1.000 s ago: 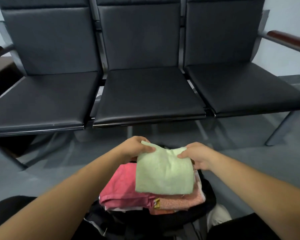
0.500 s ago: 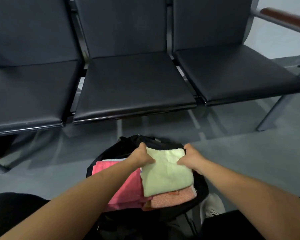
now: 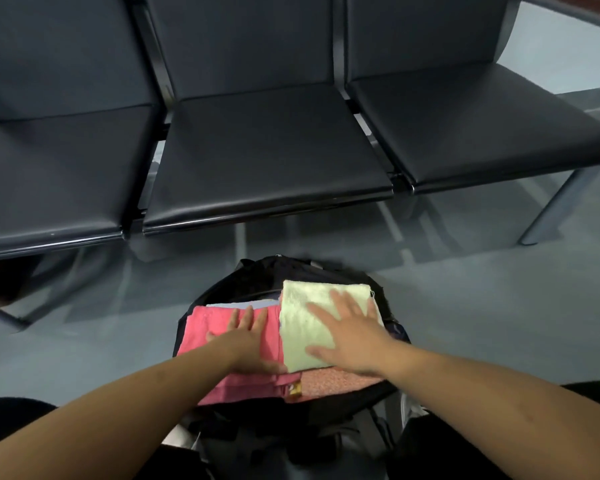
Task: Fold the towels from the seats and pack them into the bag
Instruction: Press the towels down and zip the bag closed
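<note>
Grip let go: left hand [image 3: 249, 342] presses pink towel [image 3: 207, 329], right hand [image 3: 352, 339] green towel [image 3: 300, 329]

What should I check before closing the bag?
1. Seats hold no towel: ok, for the parts in view.
2. Green towel lies in the bag: ok.
3. Right hand holds nothing: ok, flat on the green towel.
4. Left hand holds nothing: ok, flat on the pink towel.
5. Towels sit below the bag's rim: cannot tell.
</note>
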Action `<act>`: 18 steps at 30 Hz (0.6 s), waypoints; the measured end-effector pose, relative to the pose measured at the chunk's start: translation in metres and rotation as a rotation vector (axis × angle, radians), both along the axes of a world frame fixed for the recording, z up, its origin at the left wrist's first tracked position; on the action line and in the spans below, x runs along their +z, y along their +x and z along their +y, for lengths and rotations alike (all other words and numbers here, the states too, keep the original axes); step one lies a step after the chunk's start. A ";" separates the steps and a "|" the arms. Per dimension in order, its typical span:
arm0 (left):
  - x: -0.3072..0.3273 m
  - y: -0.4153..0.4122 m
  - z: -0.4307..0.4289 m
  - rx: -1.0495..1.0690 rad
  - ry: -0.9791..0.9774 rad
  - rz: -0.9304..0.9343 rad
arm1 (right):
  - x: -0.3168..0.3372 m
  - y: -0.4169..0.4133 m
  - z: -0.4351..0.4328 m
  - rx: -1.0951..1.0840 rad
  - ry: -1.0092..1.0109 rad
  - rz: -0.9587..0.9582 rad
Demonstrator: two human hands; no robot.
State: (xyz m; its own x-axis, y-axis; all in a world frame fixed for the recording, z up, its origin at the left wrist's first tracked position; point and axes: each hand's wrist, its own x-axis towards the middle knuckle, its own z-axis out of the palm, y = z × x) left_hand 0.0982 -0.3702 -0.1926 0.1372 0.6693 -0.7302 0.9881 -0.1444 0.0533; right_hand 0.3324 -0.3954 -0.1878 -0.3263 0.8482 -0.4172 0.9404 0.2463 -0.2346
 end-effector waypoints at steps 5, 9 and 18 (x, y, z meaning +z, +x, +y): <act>-0.015 -0.029 0.014 -0.101 -0.016 -0.103 | -0.026 -0.008 -0.011 0.181 0.087 -0.274; -0.014 -0.055 0.030 0.042 -0.125 -0.337 | -0.020 -0.014 0.001 0.123 0.060 -0.210; -0.031 -0.060 0.015 0.146 0.227 0.017 | -0.037 -0.131 0.001 -0.146 0.038 -0.108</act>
State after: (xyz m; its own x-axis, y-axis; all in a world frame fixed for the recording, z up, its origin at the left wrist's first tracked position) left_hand 0.0387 -0.3550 -0.2241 0.0166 0.8279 -0.5606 0.9998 -0.0069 0.0194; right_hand 0.2013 -0.3946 -0.2250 -0.1539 0.8993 -0.4094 0.9859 0.1123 -0.1238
